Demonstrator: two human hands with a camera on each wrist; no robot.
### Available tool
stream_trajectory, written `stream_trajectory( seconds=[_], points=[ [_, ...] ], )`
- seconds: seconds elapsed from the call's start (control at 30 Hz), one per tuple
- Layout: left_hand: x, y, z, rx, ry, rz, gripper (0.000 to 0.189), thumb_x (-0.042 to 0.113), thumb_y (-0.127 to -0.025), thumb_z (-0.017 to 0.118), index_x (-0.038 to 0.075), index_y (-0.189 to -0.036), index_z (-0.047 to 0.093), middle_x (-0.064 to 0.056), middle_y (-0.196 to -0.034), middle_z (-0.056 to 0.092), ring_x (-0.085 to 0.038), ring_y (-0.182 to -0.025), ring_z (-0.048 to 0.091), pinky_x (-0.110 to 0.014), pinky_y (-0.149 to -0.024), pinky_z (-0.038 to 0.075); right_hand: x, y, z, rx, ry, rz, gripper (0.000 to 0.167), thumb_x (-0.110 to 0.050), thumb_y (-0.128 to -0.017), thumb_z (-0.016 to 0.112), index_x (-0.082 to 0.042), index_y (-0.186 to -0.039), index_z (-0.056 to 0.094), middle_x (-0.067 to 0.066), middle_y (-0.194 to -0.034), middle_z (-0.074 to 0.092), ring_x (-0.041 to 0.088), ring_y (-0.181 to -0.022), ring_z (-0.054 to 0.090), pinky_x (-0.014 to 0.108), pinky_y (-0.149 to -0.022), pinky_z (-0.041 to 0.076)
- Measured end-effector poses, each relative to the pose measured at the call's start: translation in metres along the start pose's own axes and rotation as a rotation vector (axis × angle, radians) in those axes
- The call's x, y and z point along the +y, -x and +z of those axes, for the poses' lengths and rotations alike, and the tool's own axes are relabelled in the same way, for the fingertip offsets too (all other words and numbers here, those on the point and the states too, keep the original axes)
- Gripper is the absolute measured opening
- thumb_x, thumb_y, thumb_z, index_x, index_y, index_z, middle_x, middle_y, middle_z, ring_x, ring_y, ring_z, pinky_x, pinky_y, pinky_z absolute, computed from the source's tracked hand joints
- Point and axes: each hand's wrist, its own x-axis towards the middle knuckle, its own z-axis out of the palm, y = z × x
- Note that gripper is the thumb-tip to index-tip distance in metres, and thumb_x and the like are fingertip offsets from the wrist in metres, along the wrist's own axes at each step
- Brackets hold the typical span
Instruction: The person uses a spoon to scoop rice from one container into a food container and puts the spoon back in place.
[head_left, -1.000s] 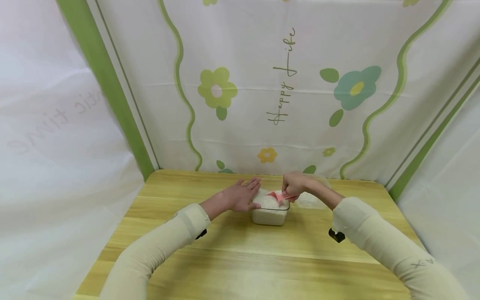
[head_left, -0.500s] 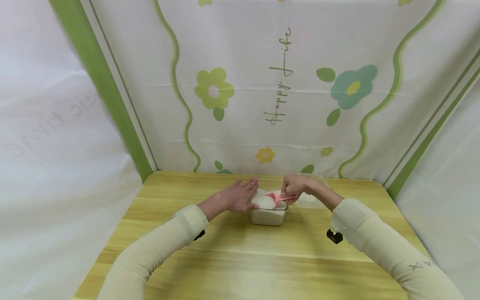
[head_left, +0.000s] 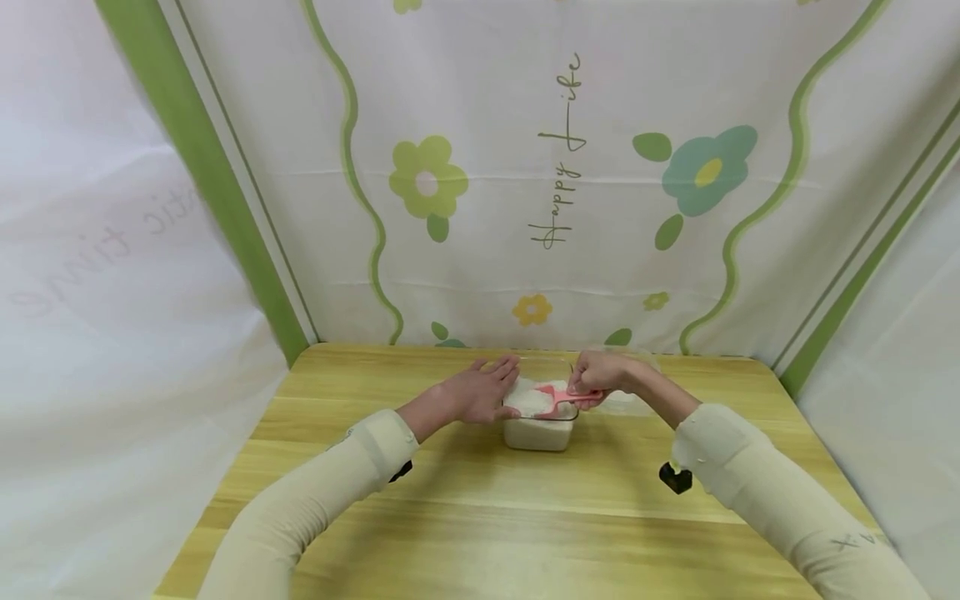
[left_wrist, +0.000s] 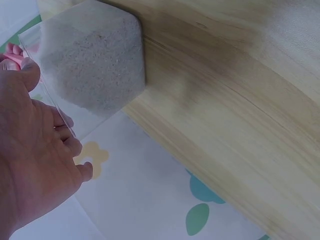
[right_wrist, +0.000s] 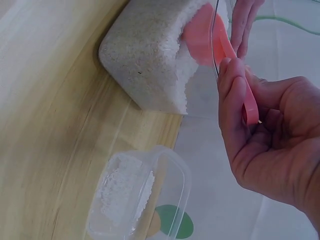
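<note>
A clear box [head_left: 537,440] with a dark-looking rim stands on the table, holding a lot of white rice [left_wrist: 100,62]. My left hand [head_left: 480,395] rests along the box's left rim, fingers extended and thumb at the front corner. Over the right side of the box, my right hand [head_left: 596,377] grips a pink scoop [right_wrist: 202,37] by its handle. The scoop's bowl sits against the rice inside the box; how much rice it carries is hidden. Beside the box, a smaller clear tub [right_wrist: 135,195] contains some rice and is partly covered by the right forearm in the head view.
The wooden table [head_left: 480,517] ends at a white printed curtain [head_left: 480,250] close behind both containers. More curtain hangs on the left and right sides. Dark wrist devices show below both sleeves.
My right hand has shifted slightly right, and the scoop's handle lies flatter, its bowl turned within the rice. The left hand stays at the box rim.
</note>
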Motion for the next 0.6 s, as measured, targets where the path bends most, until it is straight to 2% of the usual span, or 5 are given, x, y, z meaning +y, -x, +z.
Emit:
stream_trajectory(
  seconds=[0.27, 0.6],
  points=[
    [0.001, -0.001, -0.001, -0.009, -0.007, -0.008, 0.083, 0.064, -0.102, 0.025, 0.009, -0.162, 0.006, -0.008, -0.170, -0.001, -0.021, -0.157, 0.001, -0.048, -0.126, 0.013, 0.007, 0.003, 0.000, 0.010, -0.038, -0.028, 0.026, 0.000, -0.100, 0.051, 0.016, -0.099, 0.071, 0.001, -0.063, 0.067, 0.005, -0.055, 0.062, 0.018, -0.054, 0.052],
    [0.000, 0.000, 0.000, 0.004, 0.009, 0.000, 0.084, 0.064, -0.102, 0.027, 0.008, -0.162, 0.007, -0.009, -0.170, 0.002, -0.021, -0.157, 0.001, -0.048, -0.126, 0.015, 0.014, 0.006, 0.001, -0.002, -0.124, -0.052, 0.027, 0.000, -0.101, 0.051, 0.017, -0.096, 0.071, 0.001, -0.066, 0.069, 0.006, -0.059, 0.064, 0.018, -0.057, 0.054]
  ],
)
